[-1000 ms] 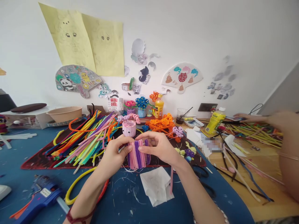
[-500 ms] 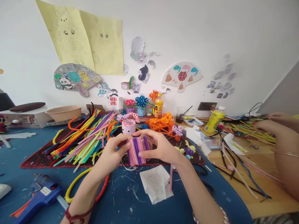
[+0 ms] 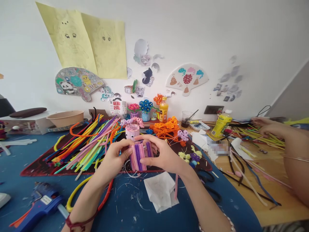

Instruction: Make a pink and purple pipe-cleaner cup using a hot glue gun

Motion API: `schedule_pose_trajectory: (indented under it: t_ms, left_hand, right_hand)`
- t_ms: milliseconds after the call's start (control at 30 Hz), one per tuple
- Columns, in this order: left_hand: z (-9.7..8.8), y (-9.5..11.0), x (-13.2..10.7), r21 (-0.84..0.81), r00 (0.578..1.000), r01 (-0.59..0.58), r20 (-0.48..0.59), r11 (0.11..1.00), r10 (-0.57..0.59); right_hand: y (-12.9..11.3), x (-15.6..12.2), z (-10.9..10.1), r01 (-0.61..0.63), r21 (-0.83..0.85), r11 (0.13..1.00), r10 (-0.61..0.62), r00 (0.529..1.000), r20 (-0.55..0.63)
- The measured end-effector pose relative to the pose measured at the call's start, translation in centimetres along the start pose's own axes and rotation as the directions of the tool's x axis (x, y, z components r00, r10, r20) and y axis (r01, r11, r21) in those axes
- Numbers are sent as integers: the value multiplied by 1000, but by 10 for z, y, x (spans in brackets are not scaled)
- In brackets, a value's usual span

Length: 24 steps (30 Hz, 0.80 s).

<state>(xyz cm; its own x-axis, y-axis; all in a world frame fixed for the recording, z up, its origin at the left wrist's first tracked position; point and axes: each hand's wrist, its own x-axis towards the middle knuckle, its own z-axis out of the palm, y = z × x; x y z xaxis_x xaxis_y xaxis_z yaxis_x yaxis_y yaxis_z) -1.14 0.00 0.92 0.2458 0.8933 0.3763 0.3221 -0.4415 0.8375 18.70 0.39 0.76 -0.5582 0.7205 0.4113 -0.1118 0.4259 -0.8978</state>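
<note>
Fuzzy, matt chenille makes up the pink and purple pipe-cleaner bundle. Beneath it lies a matt blue table cover, speckled and scuffed, with a glossy blue plastic glue gun, a creased white paper sheet and the smooth bare wood table.

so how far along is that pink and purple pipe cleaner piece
Done: a pink pipe-cleaner cup stands behind. In hand: the left hand and right hand pinch a panel of pink and purple pipe cleaners set side by side. Left, probably: closing it round like the cup; the blue glue gun lies aside.
</note>
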Motion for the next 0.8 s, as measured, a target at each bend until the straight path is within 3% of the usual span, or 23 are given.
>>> schedule_pose_trajectory:
  t_ms: [400,533,633,700,733,800]
  left_hand:
    - [1,-2,1,-158,999,44,31,987,-39]
    - [-1,-1,2,-121,997,60,47,991,-55]
    - [-2,0,2,-57,997,54,61,997,-51]
    - [-1,0,3,-3,996,31,89,1000,-31]
    - [-1,-1,3,33,994,17,105,999,-20]
    - [0,-5,5,125,993,-18,121,992,3]
  right_hand:
    - [-5,-4,-3,89,-311,946,-71,995,69]
    - [-5,-5,-11,85,-342,936,-59,994,88]
    - [-4,-4,-25,-13,-301,954,-19,995,-103]
    - [-5,-8,-36,-125,-334,934,15,949,-316]
    - [-8,-12,-40,-210,-387,898,38,913,-407]
    - [-13,-24,-45,-417,-537,733,131,862,-491]
